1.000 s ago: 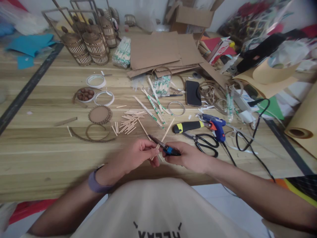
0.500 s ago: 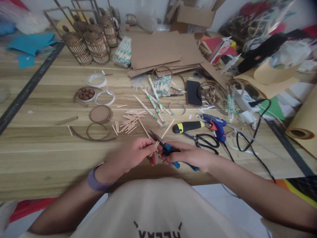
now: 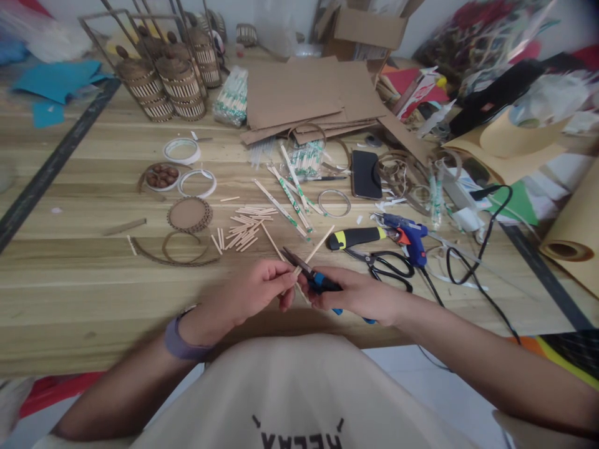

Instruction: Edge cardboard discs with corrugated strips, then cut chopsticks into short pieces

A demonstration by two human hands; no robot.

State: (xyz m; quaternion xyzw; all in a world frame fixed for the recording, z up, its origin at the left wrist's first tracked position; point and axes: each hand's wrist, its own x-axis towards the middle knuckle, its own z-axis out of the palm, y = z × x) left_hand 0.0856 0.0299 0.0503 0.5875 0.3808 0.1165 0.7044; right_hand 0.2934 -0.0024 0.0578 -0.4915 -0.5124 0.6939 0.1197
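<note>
My left hand (image 3: 262, 288) pinches a thin wooden stick (image 3: 321, 243) between thumb and fingers. A second stick (image 3: 272, 242) crosses it at a slant by the fingertips; whether I grip that one too is unclear. My right hand (image 3: 358, 293) is closed around blue-handled pliers (image 3: 319, 280), their dark jaws pointing up and left across the held stick beside my left fingertips. How far the jaws are apart is hard to see. Just beyond my hands lies a pile of short cut sticks (image 3: 246, 231), with paper-wrapped chopsticks (image 3: 285, 193) behind it.
Black-handled scissors (image 3: 393, 265), a yellow-and-black handled tool (image 3: 355, 238) and a blue glue gun (image 3: 405, 234) with a trailing cord lie right of my hands. A round cardboard piece (image 3: 189, 215) and tape rings (image 3: 197, 183) lie left. Cardboard sheets (image 3: 309, 93) are stacked behind.
The fingers of my right hand have closed a little further round the pliers' handles, less of which shows. My left hand and the sticks stay nearly in place.
</note>
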